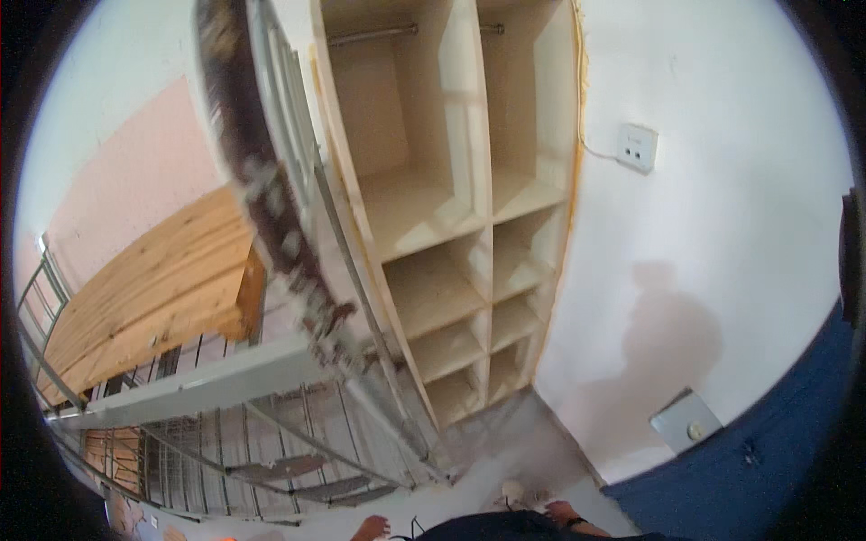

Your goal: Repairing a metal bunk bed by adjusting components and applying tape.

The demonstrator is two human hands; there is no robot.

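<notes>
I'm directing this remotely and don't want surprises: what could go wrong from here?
The patchy post looms close to the camera, so a head turn might knock into it. The wooden board on the bed frame has a rough-looking end that might scratch or splinter a hand. The left hand and right hand show only at the lower edge, so a slip there could go unseen.

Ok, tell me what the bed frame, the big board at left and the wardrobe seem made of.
Bed frame: probably painted metal; slim rods, smooth grey bar. Board: wood, perhaps varnished; grain lines show. Wardrobe: maybe wood panel or laminate, pale and smooth; no clear grain, so uncertain.
</notes>
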